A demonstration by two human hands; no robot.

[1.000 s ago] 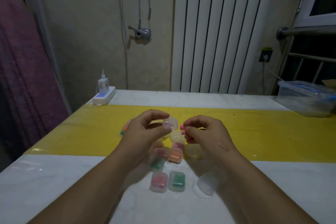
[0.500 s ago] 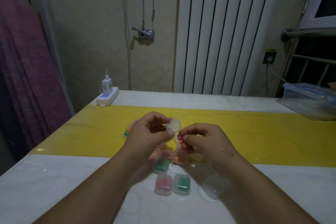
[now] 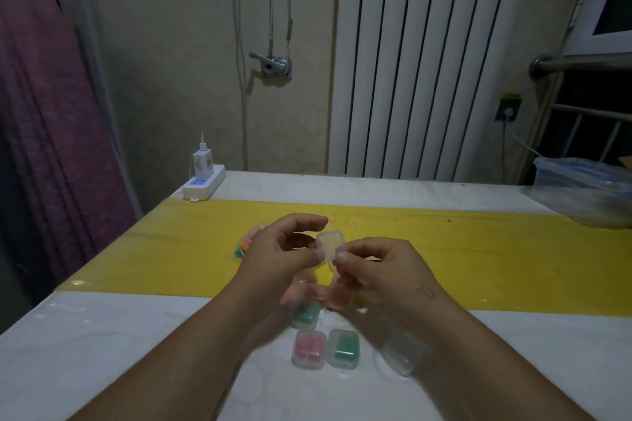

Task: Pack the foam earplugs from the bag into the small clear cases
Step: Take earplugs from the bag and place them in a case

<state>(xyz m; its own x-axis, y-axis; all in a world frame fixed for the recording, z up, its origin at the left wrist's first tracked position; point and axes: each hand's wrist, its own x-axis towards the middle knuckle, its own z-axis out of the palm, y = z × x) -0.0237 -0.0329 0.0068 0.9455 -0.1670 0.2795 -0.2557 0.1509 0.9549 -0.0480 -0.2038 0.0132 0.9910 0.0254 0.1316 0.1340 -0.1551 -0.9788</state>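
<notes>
My left hand (image 3: 280,256) holds a small clear case (image 3: 329,240) up over the yellow strip, its lid hinged open. My right hand (image 3: 379,270) pinches at the lower edge of that case; the pink earplug it carried is hidden behind the fingertips. The bag of earplugs (image 3: 243,247) lies behind my left hand, showing orange and green plugs. On the white tabletop below my hands sit closed cases: one with pink plugs (image 3: 308,350), one with green plugs (image 3: 343,348), another green one (image 3: 305,314) and an orange one (image 3: 341,299). An empty clear case (image 3: 403,354) lies by my right forearm.
A white power strip with a charger (image 3: 204,181) sits at the table's far left corner. A clear plastic storage box (image 3: 588,190) stands at the far right. A yellow strip (image 3: 478,249) runs across the table. A purple curtain (image 3: 44,133) hangs at the left.
My right hand has brought the pink earplug leftward from beside the case up against it. The case's lid is now tilted up and more open. The earplug is no longer visible.
</notes>
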